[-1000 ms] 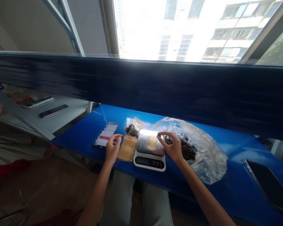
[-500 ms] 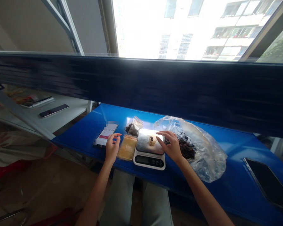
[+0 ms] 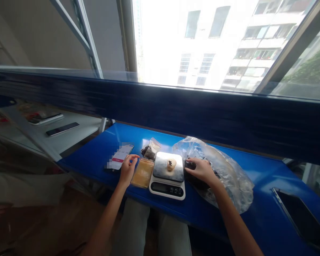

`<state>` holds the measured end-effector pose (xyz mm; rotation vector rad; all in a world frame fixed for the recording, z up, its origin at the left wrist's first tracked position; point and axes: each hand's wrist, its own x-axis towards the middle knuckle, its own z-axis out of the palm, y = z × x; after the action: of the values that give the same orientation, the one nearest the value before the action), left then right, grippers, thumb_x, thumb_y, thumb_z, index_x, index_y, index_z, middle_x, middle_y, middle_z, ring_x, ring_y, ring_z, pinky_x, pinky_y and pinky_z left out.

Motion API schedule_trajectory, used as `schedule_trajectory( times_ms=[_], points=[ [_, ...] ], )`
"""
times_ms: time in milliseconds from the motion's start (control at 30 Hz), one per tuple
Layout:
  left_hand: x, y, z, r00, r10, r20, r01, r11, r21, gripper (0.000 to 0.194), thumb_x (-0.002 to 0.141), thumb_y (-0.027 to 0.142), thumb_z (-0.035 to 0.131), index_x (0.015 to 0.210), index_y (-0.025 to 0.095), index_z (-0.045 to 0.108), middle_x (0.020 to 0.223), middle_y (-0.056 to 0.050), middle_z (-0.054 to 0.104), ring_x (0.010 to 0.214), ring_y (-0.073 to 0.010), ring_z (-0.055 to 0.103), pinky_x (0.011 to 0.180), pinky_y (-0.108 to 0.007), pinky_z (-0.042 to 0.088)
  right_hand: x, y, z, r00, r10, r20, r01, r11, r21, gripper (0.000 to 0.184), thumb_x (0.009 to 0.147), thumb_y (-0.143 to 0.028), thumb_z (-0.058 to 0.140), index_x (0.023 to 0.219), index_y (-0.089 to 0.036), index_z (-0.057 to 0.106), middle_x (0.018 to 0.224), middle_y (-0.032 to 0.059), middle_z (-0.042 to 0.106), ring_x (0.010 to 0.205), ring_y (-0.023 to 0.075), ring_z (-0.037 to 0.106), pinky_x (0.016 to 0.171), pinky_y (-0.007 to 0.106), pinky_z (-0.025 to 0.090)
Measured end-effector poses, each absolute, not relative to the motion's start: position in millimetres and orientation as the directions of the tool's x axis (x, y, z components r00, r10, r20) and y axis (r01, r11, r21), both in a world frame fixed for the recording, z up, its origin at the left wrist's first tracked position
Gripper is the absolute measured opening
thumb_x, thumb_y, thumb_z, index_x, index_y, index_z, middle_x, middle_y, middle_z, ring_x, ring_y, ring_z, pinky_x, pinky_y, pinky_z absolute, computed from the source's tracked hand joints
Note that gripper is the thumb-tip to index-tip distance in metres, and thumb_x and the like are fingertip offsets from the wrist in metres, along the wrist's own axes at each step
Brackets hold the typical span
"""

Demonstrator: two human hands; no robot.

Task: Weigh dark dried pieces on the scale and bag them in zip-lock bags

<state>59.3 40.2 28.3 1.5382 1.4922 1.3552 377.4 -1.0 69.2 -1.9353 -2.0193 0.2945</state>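
Observation:
My right hand [image 3: 202,170] is at a pile of dark, dried shreds [image 3: 196,182] in a clear plastic bag [image 3: 237,185]. Its thumb and index finger are apart, with dark shreds between and beneath them. To its left, a small pale cup [image 3: 171,164] with a few dark bits on top stands on a kitchen scale [image 3: 167,176]. My left hand [image 3: 128,169] hovers between a phone [image 3: 120,156] and a flat packet of yellowish-brown zip bags [image 3: 143,173]. Its fingers are loosely bent and slightly apart, with nothing visible in them.
Behind the scale is a small zip bag of dark pieces [image 3: 151,148]. Another phone [image 3: 300,213] lies at the right of the blue table [image 3: 81,156]. A dark blue beam [image 3: 160,106] crosses ahead. At left, a white table [image 3: 88,129] holds a phone, and parts of another person show.
My right hand has moved right, from beside the cup to the dark shreds. My left hand has stayed about where it was. The camera view has tilted up slightly.

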Motion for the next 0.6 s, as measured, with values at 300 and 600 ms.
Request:
schedule_trajectory(
  times_ms=[300, 600],
  points=[
    [74.0, 52.7, 29.9, 0.082, 0.879, 0.47, 0.525, -0.439, 0.73, 0.015, 0.081, 0.023, 0.046, 0.079, 0.02, 0.06, 0.085, -0.004, 0.062, 0.087, -0.0189, 0.059, 0.076, -0.031, 0.046, 393.2, 16.2, 56.9, -0.07, 0.997, 0.021, 0.925, 0.073, -0.374, 0.041, 0.07, -0.044, 0.06, 0.104, -0.023, 0.069, 0.107, 0.0099, 0.071, 0.097, 0.0311, 0.064, 0.087, 0.047, 0.042],
    [65.7, 49.3, 27.1, 0.217, 0.898, 0.382, 0.524, -0.438, 0.731, 0.015, 0.083, 0.026, 0.049, 0.088, 0.021, 0.063, 0.093, -0.006, 0.066, 0.095, -0.0217, 0.06, 0.084, -0.037, 0.047, 379.4, 8.1, 49.5, -0.066, 0.964, 0.256, 0.856, 0.186, -0.482, 0.038, 0.07, -0.033, 0.063, 0.105, -0.019, 0.065, 0.085, 0.007, 0.072, 0.081, 0.0257, 0.067, 0.073, 0.037, 0.049]
  ],
)
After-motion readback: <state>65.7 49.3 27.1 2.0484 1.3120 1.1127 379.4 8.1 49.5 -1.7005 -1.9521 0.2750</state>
